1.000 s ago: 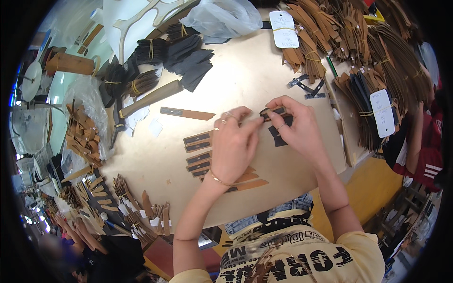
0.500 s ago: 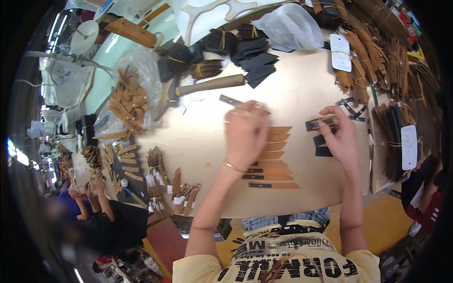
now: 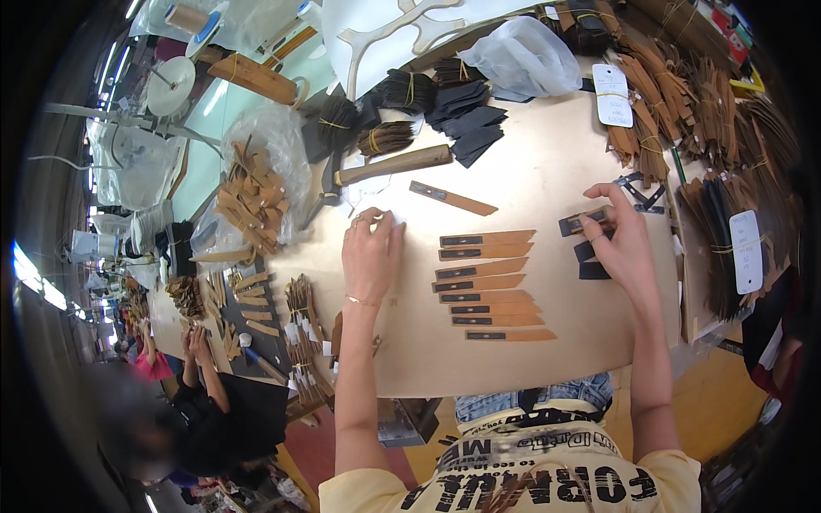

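My left hand (image 3: 369, 256) is over the table, left of the leather strips, its fingers bent downward and the thumb apart; I see nothing held in it. My right hand (image 3: 617, 239) pinches a small dark rectangular piece (image 3: 571, 226) between thumb and fingers, over more black pieces (image 3: 592, 261). Between the hands lies a column of several brown leather strips (image 3: 505, 299), each with a black slotted piece on its left end. One separate leather strip (image 3: 466, 201) with the same black end lies slanted above the column.
A hammer (image 3: 393, 165) lies beyond my left hand, near black bundles (image 3: 406, 90) and a plastic bag (image 3: 523, 56). Brown pieces fill a clear bag (image 3: 252, 201) on the left. Tagged strip bundles (image 3: 723, 248) line the right edge. Another person's hands (image 3: 198, 344) work at far left.
My left hand has let go of the slanted leather strip and moved left, uncovering the strip column. My right hand still pinches its dark piece. The whole view has shifted slightly.
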`<action>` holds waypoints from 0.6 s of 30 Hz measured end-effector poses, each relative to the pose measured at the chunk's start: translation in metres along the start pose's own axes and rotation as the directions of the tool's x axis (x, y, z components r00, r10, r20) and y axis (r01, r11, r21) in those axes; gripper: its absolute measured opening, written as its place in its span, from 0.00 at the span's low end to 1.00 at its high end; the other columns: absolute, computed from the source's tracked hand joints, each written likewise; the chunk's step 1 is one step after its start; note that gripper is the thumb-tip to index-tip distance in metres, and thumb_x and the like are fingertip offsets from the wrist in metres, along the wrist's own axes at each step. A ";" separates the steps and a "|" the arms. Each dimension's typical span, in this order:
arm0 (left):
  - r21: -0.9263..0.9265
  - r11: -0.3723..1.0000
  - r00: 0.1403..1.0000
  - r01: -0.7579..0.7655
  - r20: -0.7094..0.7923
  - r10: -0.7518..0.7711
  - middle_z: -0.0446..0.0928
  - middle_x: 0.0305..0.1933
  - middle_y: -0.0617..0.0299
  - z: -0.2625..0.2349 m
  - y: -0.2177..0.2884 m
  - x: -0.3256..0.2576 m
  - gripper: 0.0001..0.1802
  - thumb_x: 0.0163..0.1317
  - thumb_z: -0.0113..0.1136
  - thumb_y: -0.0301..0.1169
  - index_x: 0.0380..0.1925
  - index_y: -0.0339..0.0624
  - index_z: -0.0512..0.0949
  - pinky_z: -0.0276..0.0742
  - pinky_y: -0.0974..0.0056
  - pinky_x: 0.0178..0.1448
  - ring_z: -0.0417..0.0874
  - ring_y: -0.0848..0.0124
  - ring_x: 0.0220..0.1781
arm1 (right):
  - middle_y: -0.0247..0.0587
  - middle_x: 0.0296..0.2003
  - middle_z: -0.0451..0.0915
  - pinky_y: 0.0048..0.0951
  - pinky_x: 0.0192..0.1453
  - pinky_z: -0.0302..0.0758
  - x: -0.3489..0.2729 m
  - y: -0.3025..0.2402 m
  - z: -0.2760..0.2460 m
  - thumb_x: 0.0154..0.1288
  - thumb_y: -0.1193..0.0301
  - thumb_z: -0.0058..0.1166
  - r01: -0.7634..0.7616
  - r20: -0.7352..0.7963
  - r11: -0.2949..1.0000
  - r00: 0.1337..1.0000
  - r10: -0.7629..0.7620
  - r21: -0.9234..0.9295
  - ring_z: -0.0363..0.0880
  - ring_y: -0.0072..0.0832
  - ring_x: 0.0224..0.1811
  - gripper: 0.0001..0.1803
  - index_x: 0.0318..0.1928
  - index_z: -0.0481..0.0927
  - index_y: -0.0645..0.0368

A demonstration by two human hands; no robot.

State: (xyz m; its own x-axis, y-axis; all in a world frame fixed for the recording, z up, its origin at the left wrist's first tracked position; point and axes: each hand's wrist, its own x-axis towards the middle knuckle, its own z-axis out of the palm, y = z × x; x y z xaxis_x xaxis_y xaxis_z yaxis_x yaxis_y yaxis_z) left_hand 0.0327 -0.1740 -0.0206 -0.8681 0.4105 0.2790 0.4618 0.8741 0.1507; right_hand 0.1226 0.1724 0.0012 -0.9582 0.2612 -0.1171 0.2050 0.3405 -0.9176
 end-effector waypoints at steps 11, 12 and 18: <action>0.055 0.996 0.995 -0.071 -0.063 0.075 0.83 0.42 0.57 -0.006 0.008 -0.001 0.06 0.58 0.66 0.25 0.36 0.38 0.85 0.77 0.60 0.44 0.82 0.61 0.38 | 0.41 0.21 0.79 0.29 0.31 0.74 0.000 0.001 0.001 0.63 0.79 0.54 -0.009 0.000 1.000 1.000 0.009 0.028 0.81 0.25 0.24 0.19 0.54 0.70 0.58; 0.049 0.994 0.987 -0.097 -0.123 0.102 0.83 0.41 0.58 -0.008 0.013 -0.001 0.06 0.56 0.67 0.24 0.35 0.39 0.85 0.78 0.61 0.43 0.82 0.62 0.37 | 0.41 0.21 0.79 0.29 0.30 0.74 0.000 0.000 0.001 0.63 0.79 0.54 -0.007 0.004 0.999 1.000 0.007 0.039 0.81 0.25 0.24 0.19 0.54 0.70 0.58; -0.089 0.981 0.950 -0.170 -0.279 0.139 0.84 0.38 0.64 -0.008 0.101 0.008 0.07 0.51 0.69 0.23 0.31 0.44 0.85 0.75 0.62 0.42 0.83 0.67 0.33 | 0.44 0.24 0.81 0.31 0.32 0.75 0.000 0.000 -0.002 0.62 0.78 0.56 -0.089 0.009 0.996 0.996 0.089 -0.005 0.82 0.28 0.25 0.20 0.54 0.70 0.57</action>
State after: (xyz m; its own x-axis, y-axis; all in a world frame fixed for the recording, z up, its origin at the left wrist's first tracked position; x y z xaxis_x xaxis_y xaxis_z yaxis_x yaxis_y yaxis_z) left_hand 0.0733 -0.0845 0.0042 -0.7097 0.4389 0.5510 0.6167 0.7652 0.1849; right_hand 0.1225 0.1744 0.0024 -0.9378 0.2824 -0.2019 0.2905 0.3201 -0.9017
